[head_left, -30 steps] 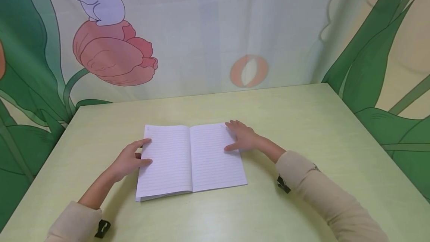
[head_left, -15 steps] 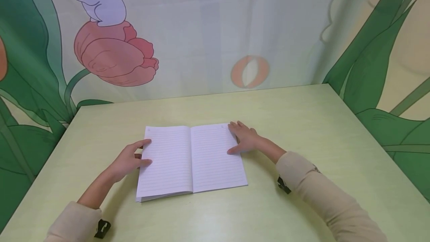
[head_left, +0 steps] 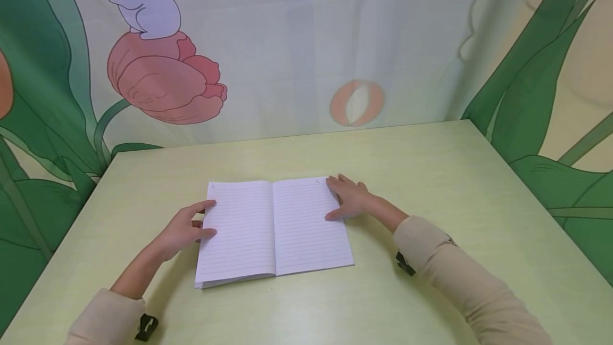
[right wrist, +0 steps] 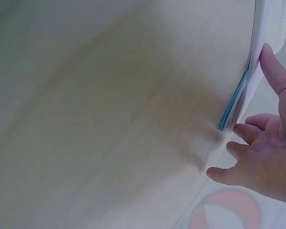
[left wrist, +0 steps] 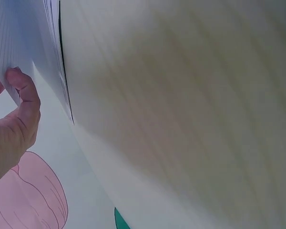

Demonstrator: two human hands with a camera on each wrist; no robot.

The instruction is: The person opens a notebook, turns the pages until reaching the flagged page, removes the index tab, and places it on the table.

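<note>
Table, pale yellowish, flowered cloth behind, open notebook, left hand pinching it, right hand spread against it

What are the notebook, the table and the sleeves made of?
Notebook: matte paper, as its thin, lined pages suggest. Table: maybe smooth wood-look laminate; it shows streaky grain and a faint sheen. Sleeves: matte cloth, perhaps cotton, since they crease softly.

Head view: bright, diffuse illumination. Soft shadows lie beside the beige cloth sleeves on the pale yellow-green tabletop; mild glare at lower centre. Faint ruling on the open white paper notebook is resolved. Wrist views: dimmer; broad, soft-edged shadows at centre; tabletop grain blurred.
</note>
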